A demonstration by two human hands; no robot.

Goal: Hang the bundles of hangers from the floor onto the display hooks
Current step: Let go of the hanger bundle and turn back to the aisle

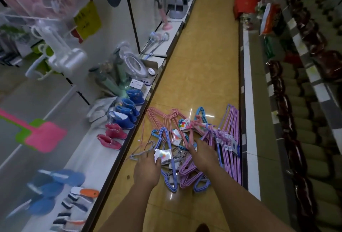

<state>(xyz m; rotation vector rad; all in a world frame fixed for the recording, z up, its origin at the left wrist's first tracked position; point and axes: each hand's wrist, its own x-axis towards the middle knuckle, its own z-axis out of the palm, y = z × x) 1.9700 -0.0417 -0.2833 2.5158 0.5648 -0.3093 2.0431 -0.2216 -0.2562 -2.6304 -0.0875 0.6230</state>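
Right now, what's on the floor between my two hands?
In the head view, a blue hanger bundle with a white paper label and grey hangers lie between the left hand and right hand.

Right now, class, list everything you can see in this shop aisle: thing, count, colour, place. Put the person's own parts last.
hanger bundles: a heap, count unclear; pink, blue, lilac, grey; on the floor mid-aisle
floor: one, yellow tiles, down the middle
blue boots: several, on the left shelf
pink boots: one pair, left shelf, nearer than the blue
slippers: several, blue and striped, near left shelf
swatters: pink and green, hanging far left
yellow sign: one, upper left
dark packets: many, right shelves
left hand: on a white label in the heap
right hand: on the lilac hangers
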